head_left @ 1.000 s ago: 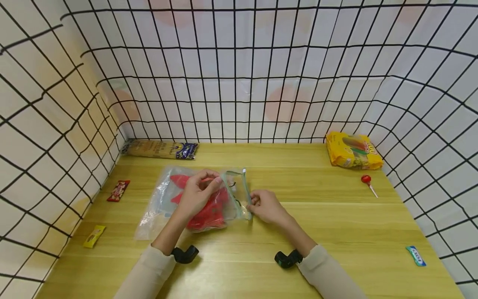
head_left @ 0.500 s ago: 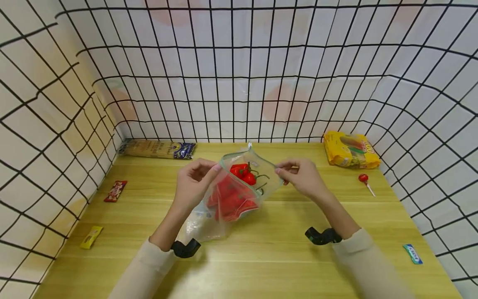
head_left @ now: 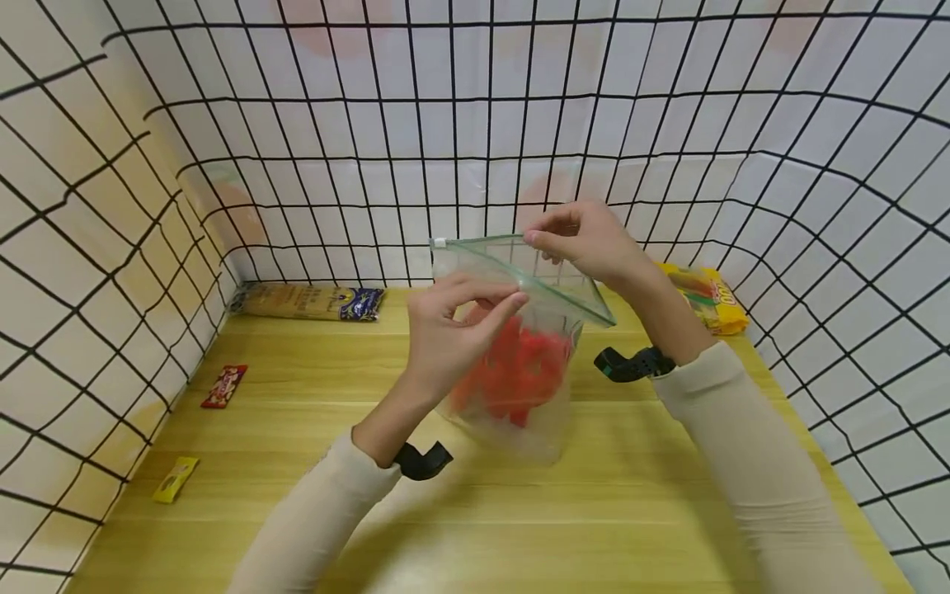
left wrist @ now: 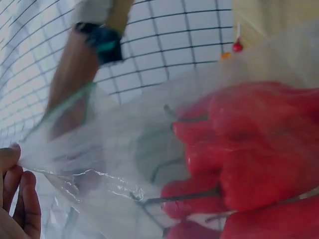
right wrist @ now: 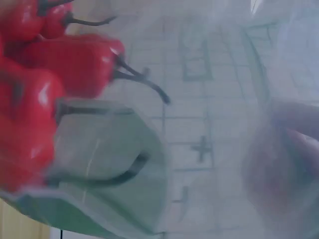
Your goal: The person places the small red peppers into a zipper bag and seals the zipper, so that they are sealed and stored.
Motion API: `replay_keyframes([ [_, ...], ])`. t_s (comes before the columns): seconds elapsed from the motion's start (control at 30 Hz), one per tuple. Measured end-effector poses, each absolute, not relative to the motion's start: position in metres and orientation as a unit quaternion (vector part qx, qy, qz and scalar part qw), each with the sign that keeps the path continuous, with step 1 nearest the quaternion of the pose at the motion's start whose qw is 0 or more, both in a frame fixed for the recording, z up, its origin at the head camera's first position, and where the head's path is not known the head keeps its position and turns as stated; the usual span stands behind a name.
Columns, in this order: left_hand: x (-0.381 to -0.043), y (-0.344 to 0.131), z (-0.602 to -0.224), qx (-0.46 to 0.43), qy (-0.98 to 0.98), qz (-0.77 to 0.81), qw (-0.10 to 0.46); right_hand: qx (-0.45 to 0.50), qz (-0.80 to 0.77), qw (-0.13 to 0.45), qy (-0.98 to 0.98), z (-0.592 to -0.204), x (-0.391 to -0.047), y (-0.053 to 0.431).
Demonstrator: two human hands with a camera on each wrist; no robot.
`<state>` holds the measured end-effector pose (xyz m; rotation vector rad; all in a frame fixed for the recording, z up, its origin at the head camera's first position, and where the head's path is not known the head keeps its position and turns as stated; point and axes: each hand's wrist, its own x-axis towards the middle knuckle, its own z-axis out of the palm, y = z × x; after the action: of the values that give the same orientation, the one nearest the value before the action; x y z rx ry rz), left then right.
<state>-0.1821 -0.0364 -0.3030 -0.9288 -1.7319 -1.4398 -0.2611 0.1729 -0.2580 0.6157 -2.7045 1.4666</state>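
A clear zip bag (head_left: 545, 429) hangs upright above the table, with several red peppers (head_left: 519, 371) in it. Its mouth has a green zip edge, with a white slider (head_left: 439, 243) at the left end; the two edges stand apart toward the right. My left hand (head_left: 453, 334) pinches the near edge between thumb and finger. With thumb and fingers my right hand (head_left: 586, 243) holds the far edge, higher up. In the left wrist view, green-stemmed peppers (left wrist: 259, 149) press against the plastic. Through the bag, the right wrist view shows peppers (right wrist: 35, 114) and a blurred hand.
A long brown packet (head_left: 304, 301) lies at the back left. Left of the bag are a red packet (head_left: 224, 386) and a yellow packet (head_left: 176, 479). A larger yellow package (head_left: 708, 299) sits back right, partly behind the right arm. A lollipop (left wrist: 238, 46) shows in the left wrist view.
Both hands have lifted the bag from lying on the table to hanging upright, shifting it right. The peppers have slid down inside. The right arm now hides the lollipop and blue packet in the head view.
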Motion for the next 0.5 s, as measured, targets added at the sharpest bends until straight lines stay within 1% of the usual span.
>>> replay_keyframes([
  [0.07,-0.186,-0.029,-0.308,-0.365,-0.678,-0.528,0.359,0.220,0.443,-0.006,-0.869,-0.254,-0.261,0.169],
  [0.2,-0.190,-0.033,-0.321,-0.356,-0.687,-0.522,0.359,0.233,0.431,-0.011,-0.872,-0.258,-0.259,0.169],
  [0.27,-0.193,-0.045,-0.327,-0.326,-0.681,-0.546,0.364,0.225,0.443,-0.012,-0.868,-0.262,-0.258,0.172],
  [0.37,-0.198,-0.067,-0.331,-0.251,-0.668,-0.598,0.364,0.218,0.460,-0.015,-0.861,-0.268,-0.254,0.176],
  [0.43,-0.202,-0.080,-0.330,-0.206,-0.669,-0.635,0.326,0.216,0.473,-0.018,-0.854,-0.271,-0.253,0.178],
  [0.5,-0.205,-0.090,-0.327,-0.175,-0.686,-0.654,0.267,0.219,0.479,-0.018,-0.850,-0.273,-0.251,0.179],
])
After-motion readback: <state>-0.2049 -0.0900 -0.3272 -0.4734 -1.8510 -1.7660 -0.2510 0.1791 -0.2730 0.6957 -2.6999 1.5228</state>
